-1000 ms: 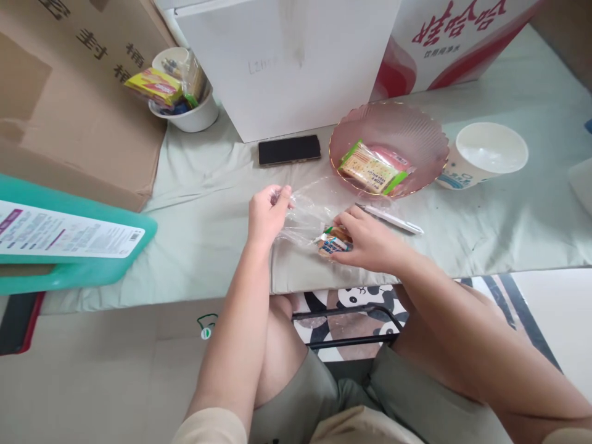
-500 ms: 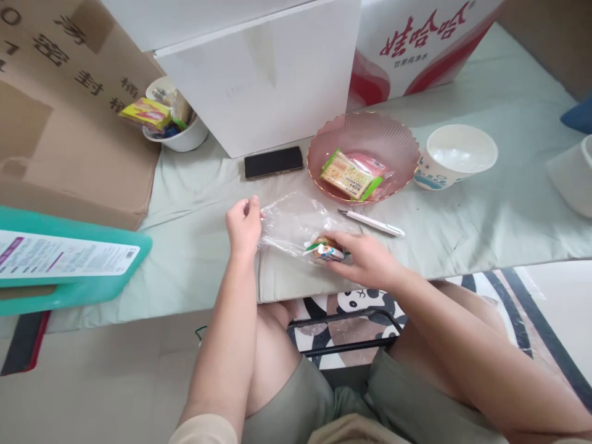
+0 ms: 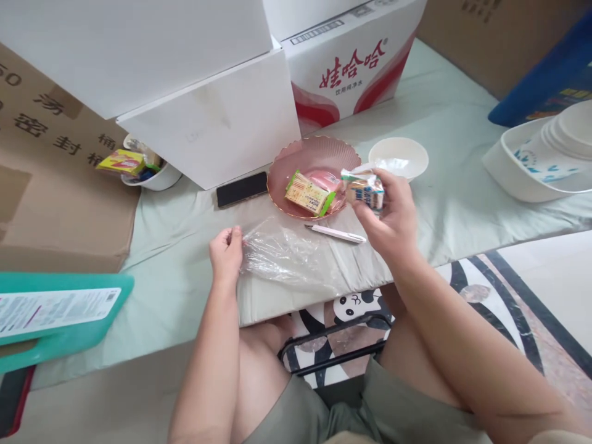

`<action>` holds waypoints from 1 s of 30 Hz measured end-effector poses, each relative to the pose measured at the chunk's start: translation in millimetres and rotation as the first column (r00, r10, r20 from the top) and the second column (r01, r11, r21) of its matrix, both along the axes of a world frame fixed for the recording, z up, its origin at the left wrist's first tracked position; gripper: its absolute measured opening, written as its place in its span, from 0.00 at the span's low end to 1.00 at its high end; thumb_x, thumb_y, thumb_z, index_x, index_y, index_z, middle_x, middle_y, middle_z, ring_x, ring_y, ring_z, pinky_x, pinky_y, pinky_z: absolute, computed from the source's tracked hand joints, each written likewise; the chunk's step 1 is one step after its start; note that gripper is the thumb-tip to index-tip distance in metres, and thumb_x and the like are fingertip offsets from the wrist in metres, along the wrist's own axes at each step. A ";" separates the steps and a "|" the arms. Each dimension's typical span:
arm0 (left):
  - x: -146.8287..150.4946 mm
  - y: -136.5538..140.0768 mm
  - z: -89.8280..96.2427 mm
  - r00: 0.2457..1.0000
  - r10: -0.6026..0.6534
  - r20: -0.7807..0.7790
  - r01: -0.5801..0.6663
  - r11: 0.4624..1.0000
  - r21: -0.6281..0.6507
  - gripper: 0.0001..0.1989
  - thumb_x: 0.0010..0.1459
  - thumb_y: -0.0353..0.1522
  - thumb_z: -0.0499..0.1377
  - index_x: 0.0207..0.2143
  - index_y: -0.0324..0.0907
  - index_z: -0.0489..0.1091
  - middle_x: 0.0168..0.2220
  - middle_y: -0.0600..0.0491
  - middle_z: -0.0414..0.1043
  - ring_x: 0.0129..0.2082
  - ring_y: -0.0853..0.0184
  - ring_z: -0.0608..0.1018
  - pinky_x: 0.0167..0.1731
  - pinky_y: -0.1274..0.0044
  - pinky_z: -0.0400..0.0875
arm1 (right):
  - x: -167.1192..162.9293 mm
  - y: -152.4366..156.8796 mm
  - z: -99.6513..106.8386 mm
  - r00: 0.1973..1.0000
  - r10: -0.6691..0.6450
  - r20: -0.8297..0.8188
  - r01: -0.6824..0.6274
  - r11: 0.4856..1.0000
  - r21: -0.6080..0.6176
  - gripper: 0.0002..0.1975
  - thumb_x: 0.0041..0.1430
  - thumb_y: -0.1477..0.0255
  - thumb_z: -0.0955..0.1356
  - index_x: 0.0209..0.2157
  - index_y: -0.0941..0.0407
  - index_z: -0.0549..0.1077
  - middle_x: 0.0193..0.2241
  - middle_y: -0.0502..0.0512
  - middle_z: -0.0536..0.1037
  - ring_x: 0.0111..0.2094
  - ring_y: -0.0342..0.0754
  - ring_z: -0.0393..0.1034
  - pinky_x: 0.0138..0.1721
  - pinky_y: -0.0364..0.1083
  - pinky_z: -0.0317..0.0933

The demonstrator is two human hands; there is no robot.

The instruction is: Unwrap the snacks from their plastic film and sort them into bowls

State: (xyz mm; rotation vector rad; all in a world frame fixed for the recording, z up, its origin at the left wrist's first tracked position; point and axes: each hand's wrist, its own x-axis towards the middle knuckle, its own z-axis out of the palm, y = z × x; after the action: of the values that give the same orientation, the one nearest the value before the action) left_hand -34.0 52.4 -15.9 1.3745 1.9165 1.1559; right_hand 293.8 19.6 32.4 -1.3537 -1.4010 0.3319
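My left hand (image 3: 226, 251) pinches one edge of a clear plastic bag (image 3: 287, 256), which spreads flat over the cloth. A small wrapped snack packet (image 3: 365, 190) is in the grip of my right hand (image 3: 393, 209), raised above the table by the right rim of a pink scalloped bowl (image 3: 282, 160). Inside that bowl lie a green-ended cracker packet (image 3: 307, 193) and a pink packet (image 3: 329, 182). Between the bag and the bowl rests a white utility knife (image 3: 338, 234). Partly behind my right hand stands a white paper bowl (image 3: 400, 154).
A black phone (image 3: 242, 189) lies left of the pink bowl. White boxes (image 3: 213, 117) and a printed carton (image 3: 351, 80) line the back. At left are a snack tub (image 3: 155, 179), a brown carton (image 3: 69, 203) and a teal board (image 3: 111, 308); at right, a white basin (image 3: 504, 166) with stacked bowls.
My right hand has lifted the snack packet off the bag and carried it up and away toward the bowls. My left hand still holds the bag's edge. The whole view has shifted.
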 end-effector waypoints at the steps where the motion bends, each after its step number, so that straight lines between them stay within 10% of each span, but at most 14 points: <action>1: 0.9 0.6 -1.1 1.000 -0.008 -0.007 0.008 1.000 0.001 0.15 0.60 0.42 0.59 0.25 0.42 0.66 0.19 0.58 0.65 0.20 0.71 0.63 0.20 0.79 0.55 | -0.7 9.5 -1.0 0.999 -0.020 0.042 0.020 1.000 0.006 0.23 0.60 0.69 0.68 0.57 0.50 0.68 0.48 0.61 0.73 0.51 0.58 0.71 0.53 0.60 0.67; 7: 6.4 1.3 -2.6 0.999 0.014 0.039 -0.013 0.999 -0.032 0.16 0.58 0.45 0.59 0.27 0.42 0.68 0.18 0.58 0.64 0.18 0.73 0.62 0.19 0.79 0.55 | -13.7 50.2 7.3 0.983 0.044 0.180 -0.064 0.992 0.111 0.28 0.59 0.66 0.70 0.60 0.49 0.66 0.57 0.62 0.69 0.61 0.64 0.63 0.60 0.66 0.61; 12: 10.8 -5.3 8.4 0.973 -0.093 0.211 0.104 0.994 -0.042 0.21 0.50 0.50 0.64 0.34 0.41 0.71 0.23 0.57 0.70 0.19 0.73 0.66 0.19 0.80 0.58 | -21.3 16.4 18.7 0.963 0.202 0.176 -0.230 0.960 0.158 0.13 0.64 0.72 0.65 0.50 0.51 0.71 0.47 0.59 0.77 0.50 0.56 0.72 0.53 0.58 0.68; 16: 14.5 -15.6 21.2 0.890 -0.233 0.391 0.276 0.960 -0.055 0.27 0.35 0.41 0.75 0.38 0.42 0.72 0.28 0.57 0.72 0.21 0.74 0.68 0.20 0.82 0.60 | -27.6 -15.4 -2.5 0.917 0.325 0.232 -0.349 0.934 0.070 0.20 0.61 0.69 0.69 0.54 0.53 0.68 0.50 0.63 0.76 0.53 0.57 0.72 0.52 0.58 0.68; 20: 14.3 -25.5 31.6 0.827 -0.223 0.516 0.300 0.951 -0.070 0.27 0.33 0.35 0.76 0.37 0.42 0.70 0.26 0.58 0.73 0.20 0.75 0.69 0.18 0.84 0.59 | -31.1 -24.6 -20.8 0.909 0.255 0.329 -0.254 0.966 -0.048 0.26 0.59 0.68 0.71 0.59 0.53 0.66 0.55 0.65 0.75 0.55 0.61 0.70 0.54 0.61 0.66; 24: 10.4 -30.8 39.0 0.774 -0.197 0.601 0.298 0.952 -0.072 0.29 0.32 0.42 0.77 0.34 0.42 0.68 0.23 0.58 0.73 0.17 0.76 0.69 0.13 0.85 0.53 | -34.1 -20.7 -23.5 0.906 0.176 0.384 -0.157 0.984 -0.080 0.10 0.61 0.70 0.69 0.45 0.52 0.74 0.40 0.59 0.80 0.40 0.57 0.73 0.43 0.56 0.66; 30: 5.3 -26.0 38.3 0.796 -0.113 0.595 0.189 0.980 -0.067 0.30 0.33 0.48 0.76 0.29 0.41 0.66 0.20 0.58 0.73 0.15 0.77 0.69 0.14 0.86 0.57 | -33.2 -18.2 -15.5 0.983 0.156 0.100 -0.148 0.986 -0.083 0.04 0.60 0.74 0.67 0.31 0.52 0.70 0.27 0.50 0.76 0.30 0.47 0.71 0.35 0.47 0.65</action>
State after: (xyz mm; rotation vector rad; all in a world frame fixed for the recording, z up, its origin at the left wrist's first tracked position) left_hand -28.8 26.4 22.4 0.9278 1.3743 1.1845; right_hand 260.6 1.4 16.9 -1.3441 -1.5989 0.4227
